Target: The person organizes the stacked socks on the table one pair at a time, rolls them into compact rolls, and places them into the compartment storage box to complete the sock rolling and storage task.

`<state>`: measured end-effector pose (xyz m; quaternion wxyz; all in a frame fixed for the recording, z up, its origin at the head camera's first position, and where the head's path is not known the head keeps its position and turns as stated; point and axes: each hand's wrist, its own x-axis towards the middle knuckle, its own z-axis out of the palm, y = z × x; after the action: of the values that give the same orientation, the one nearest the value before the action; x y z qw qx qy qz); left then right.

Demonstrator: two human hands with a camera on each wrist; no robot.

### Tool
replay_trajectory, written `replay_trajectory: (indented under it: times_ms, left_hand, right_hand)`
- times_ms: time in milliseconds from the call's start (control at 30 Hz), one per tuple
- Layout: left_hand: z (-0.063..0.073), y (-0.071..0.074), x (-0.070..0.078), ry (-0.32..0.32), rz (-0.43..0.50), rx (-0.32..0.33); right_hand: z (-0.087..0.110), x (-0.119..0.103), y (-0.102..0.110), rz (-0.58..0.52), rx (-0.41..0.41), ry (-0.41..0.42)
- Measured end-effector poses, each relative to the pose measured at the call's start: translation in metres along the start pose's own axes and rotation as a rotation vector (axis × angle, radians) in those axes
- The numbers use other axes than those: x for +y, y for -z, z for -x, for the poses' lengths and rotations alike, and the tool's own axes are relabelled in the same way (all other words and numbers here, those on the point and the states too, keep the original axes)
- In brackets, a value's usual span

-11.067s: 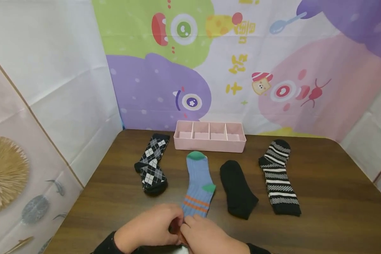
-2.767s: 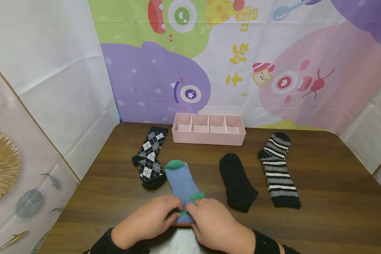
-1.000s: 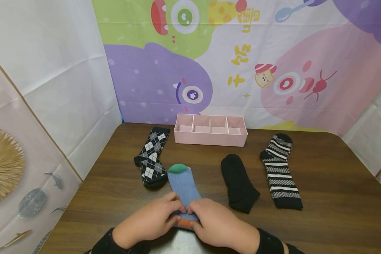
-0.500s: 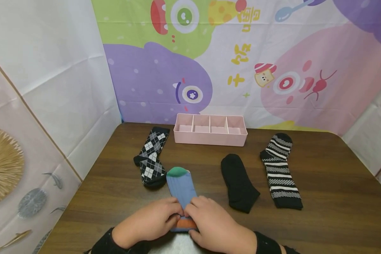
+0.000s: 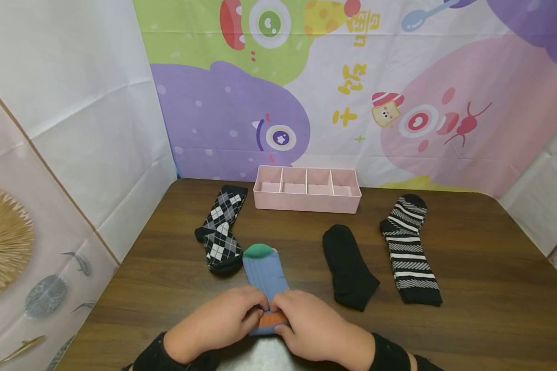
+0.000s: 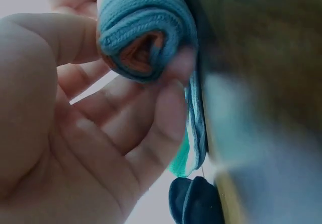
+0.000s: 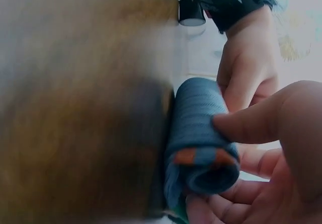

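A blue sock [image 5: 265, 270] with a green toe lies partly rolled up on the table, toe pointing away from me. Its near end forms a thick roll with orange showing. My left hand [image 5: 223, 319] pinches the left end of this roll, thumb against one side and fingers curled round it. At the other end my right hand [image 5: 317, 327] grips the roll between thumb and fingers. The left wrist view shows the spiral of the rolled sock [image 6: 146, 20] end-on, with orange inside. In the right wrist view the thumb presses on the sock roll [image 7: 196, 113].
An argyle sock [image 5: 223, 232] lies left of the blue one, close to its toe. To the right are a plain black sock [image 5: 348, 268] and a black-and-white striped sock [image 5: 410, 252]. A pink divided box [image 5: 306, 202] stands at the table's [image 5: 482, 257] back edge.
The blue sock, flat and full-length at first, has shifted left and been rolled from its cuff past the green heel. Over the last half second both hands barely move.
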<state>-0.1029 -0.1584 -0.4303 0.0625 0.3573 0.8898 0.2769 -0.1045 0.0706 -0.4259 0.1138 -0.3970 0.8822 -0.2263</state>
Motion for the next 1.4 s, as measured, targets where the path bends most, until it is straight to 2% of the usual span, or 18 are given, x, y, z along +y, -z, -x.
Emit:
replay_trajectory:
  times_ms: [100, 200, 400, 600, 733, 867, 1000, 1167, 1267, 1400]
  left_hand:
    - [0.001, 0.002, -0.001, -0.031, -0.026, 0.039]
    - [0.002, 0.005, -0.001, -0.047, -0.047, 0.05]
    - [0.002, 0.007, 0.0, -0.049, -0.101, 0.031]
    - [0.002, 0.008, -0.001, -0.016, -0.083, -0.013]
    - [0.003, 0.007, -0.002, -0.008, -0.044, -0.01]
    - [0.003, 0.007, -0.002, -0.017, -0.019, 0.008]
    - [0.003, 0.006, -0.002, -0.012, -0.022, 0.014]
    - [0.003, 0.006, -0.002, 0.054, 0.005, -0.021]
    - [0.003, 0.007, -0.002, 0.082, 0.021, -0.033]
    - [0.002, 0.005, -0.002, 0.083, 0.022, -0.02]
  right_hand:
    - [-0.002, 0.004, 0.001, -0.1, -0.004, -0.027]
    - [-0.002, 0.008, 0.001, -0.177, 0.001, -0.042]
    - [-0.002, 0.012, -0.001, -0.276, 0.042, -0.062]
    - [-0.003, 0.013, 0.0, -0.309, 0.087, -0.084]
    - [-0.004, 0.013, 0.002, -0.27, 0.119, -0.103]
    - [-0.005, 0.012, 0.004, -0.171, 0.125, -0.073]
    - [-0.006, 0.012, 0.005, -0.098, 0.087, -0.029]
    - [-0.007, 0.009, 0.006, -0.003, 0.025, 0.001]
    - [-0.006, 0.008, 0.006, 0.009, 0.016, -0.004]
    - [-0.004, 0.008, 0.006, -0.012, 0.018, -0.02]
